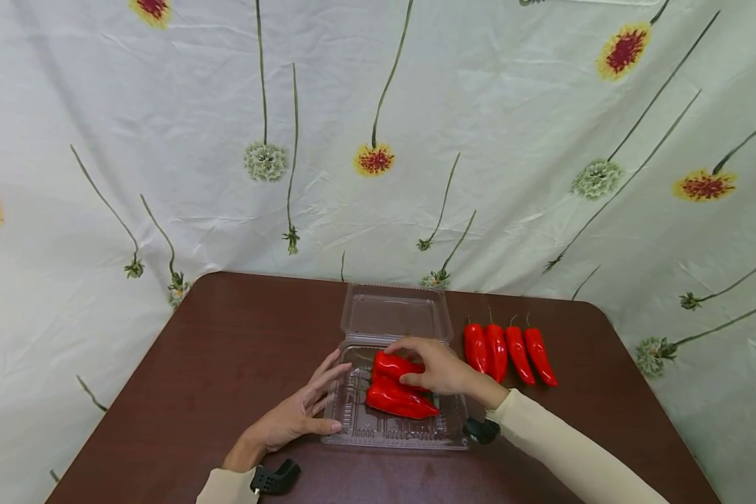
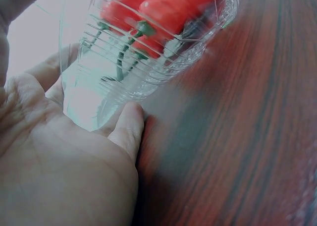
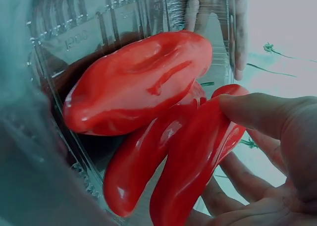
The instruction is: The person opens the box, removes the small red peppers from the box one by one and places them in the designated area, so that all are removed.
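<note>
A clear plastic clamshell box (image 1: 409, 442) lies on the table with its lid (image 1: 393, 315) folded back, away from me. My left hand (image 1: 283, 423) touches the box's left side, fingers extended along the wall and thumb at the near corner. Over the tray, my right hand (image 1: 437, 367) pinches a glossy red chili pepper (image 3: 193, 156) between thumb and fingers. Beside it in the right wrist view are a wide red pepper (image 3: 138, 87) and a slimmer one (image 3: 133, 171) partly covered by the held pepper. Their green stems (image 2: 143, 28) point toward my left hand.
Several more red chili peppers (image 1: 475, 346) lie in a row to the right of the box, stems pointing away. The dark brown wooden table (image 1: 246, 336) ends at a flower-printed white cloth (image 1: 327, 210) hanging behind it.
</note>
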Tool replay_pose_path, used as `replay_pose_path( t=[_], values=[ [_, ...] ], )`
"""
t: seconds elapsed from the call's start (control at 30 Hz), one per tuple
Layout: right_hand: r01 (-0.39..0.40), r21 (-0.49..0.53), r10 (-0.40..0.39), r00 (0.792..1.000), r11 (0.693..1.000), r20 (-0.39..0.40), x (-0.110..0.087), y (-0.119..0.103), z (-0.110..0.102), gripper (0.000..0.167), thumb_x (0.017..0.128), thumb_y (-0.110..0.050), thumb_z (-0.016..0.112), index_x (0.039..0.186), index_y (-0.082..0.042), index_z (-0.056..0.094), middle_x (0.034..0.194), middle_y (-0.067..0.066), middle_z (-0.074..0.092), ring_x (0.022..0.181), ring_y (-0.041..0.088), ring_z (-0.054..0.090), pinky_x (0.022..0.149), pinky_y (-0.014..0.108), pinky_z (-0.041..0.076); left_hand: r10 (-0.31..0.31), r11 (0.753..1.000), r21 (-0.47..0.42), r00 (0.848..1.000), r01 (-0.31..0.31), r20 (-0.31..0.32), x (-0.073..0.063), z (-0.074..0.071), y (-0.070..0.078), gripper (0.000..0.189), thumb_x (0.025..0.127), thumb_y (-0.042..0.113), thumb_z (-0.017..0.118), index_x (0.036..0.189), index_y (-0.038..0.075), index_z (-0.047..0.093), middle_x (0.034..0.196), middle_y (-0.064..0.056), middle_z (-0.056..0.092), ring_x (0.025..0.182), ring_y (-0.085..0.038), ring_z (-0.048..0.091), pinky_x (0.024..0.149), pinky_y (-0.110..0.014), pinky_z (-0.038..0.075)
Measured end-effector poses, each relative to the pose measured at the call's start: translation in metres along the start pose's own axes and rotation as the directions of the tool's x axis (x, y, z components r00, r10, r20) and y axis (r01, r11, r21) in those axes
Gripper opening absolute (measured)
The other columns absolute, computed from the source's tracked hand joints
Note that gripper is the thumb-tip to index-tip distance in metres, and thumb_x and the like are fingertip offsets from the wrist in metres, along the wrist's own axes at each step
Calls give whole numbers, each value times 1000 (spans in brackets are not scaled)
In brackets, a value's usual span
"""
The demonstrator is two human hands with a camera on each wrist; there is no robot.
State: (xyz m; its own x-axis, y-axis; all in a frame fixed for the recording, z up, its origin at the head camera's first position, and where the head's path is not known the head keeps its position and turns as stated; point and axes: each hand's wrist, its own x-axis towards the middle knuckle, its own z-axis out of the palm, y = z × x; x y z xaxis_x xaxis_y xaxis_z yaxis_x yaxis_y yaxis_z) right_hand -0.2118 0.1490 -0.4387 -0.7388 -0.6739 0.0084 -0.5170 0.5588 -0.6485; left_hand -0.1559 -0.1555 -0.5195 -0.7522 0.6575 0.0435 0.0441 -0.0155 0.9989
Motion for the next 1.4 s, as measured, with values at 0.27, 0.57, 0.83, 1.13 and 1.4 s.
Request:
replay_pose_path(
  t=[0.27,0.57,0.83,1.13,1.4],
  values=[
    [43,79,-41,999,996,-24,-4,0,-1,56,89,-7,75,141,-15,54,129,6,66,116,24,64,98,42,54,2,999,-32,1000,-2,6,-1,0,0,90,92,2,70,162,13,14,167,9,-19,154,-41,1,110,-10,28],
    [62,159,-52,996,985,-66,-11,-3,-3,56,91,-9,74,143,-14,53,132,6,64,121,26,62,101,43,52,16,1000,-3,1000,-16,8,-2,0,-2,90,91,3,71,162,12,15,167,10,-18,154,-37,-1,119,-29,25],
    [66,203,-46,994,977,-104,-21,-3,-9,66,91,-18,74,150,-18,44,141,7,59,123,30,60,96,44,55,15,1000,3,1000,-15,-5,-1,0,0,91,90,3,72,161,12,17,167,9,-16,154,-38,4,120,-51,18],
    [79,229,-50,990,970,-131,-31,-2,-13,70,91,-16,74,153,-17,41,139,7,60,123,29,59,94,37,55,53,998,12,998,-53,18,-1,-1,-1,88,92,3,70,161,9,16,167,6,-18,154,-39,0,117,-62,14],
    [32,254,3,991,967,-133,-40,0,-17,71,91,-20,75,153,-22,40,140,9,58,119,31,61,90,34,55,50,999,5,999,-50,19,-2,-1,-1,89,91,2,70,161,9,16,167,7,-18,154,-39,0,119,-54,17]
  ],
)
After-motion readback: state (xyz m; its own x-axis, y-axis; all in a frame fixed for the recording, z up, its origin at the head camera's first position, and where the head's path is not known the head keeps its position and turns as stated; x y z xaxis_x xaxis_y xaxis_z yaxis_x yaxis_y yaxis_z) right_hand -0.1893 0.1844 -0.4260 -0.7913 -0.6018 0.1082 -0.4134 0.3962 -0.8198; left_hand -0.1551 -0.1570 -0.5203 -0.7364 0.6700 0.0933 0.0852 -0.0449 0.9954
